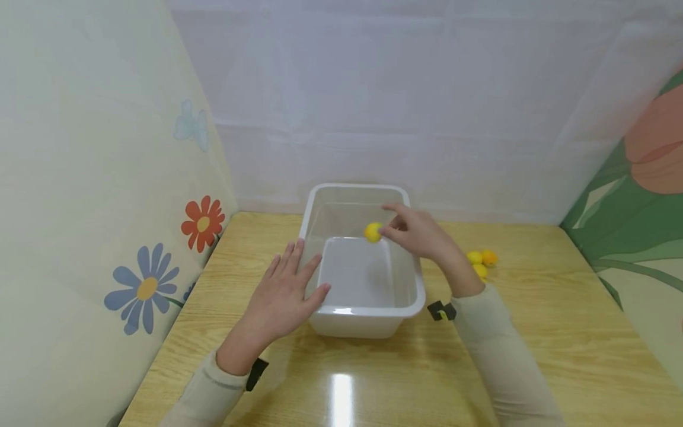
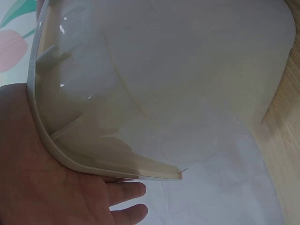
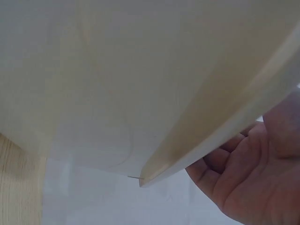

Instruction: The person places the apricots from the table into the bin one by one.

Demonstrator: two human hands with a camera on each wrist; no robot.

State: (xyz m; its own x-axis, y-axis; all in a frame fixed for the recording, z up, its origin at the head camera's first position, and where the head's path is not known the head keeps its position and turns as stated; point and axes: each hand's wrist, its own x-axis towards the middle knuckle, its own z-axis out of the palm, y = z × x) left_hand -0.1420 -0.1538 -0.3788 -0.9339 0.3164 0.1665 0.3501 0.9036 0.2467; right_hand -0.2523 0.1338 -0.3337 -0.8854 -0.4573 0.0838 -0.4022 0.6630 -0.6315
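In the head view a white plastic basin (image 1: 349, 323) stands on the wooden table. Above its inside, my right hand (image 1: 424, 234) pinches a small round yellow ball (image 1: 373, 232), perhaps a toy fruit, between thumb and fingertips. My left hand (image 1: 285, 296) lies with its fingers spread and straight over the basin's left rim. The left wrist view has the left palm (image 2: 56, 183) against the rim from outside. Under the rim in the right wrist view, the right hand (image 3: 253, 173) is partly visible with its fingers bent; the basin's wall hides the ball there.
Right of the basin, beside the right forearm, lie several small balls: a yellow one (image 1: 474, 257), an orange one (image 1: 489, 257) and another yellow one (image 1: 480, 271). A white cloth (image 1: 373, 107) hangs behind the table (image 1: 544, 332). Flower-printed panels (image 1: 96, 178) flank both sides.
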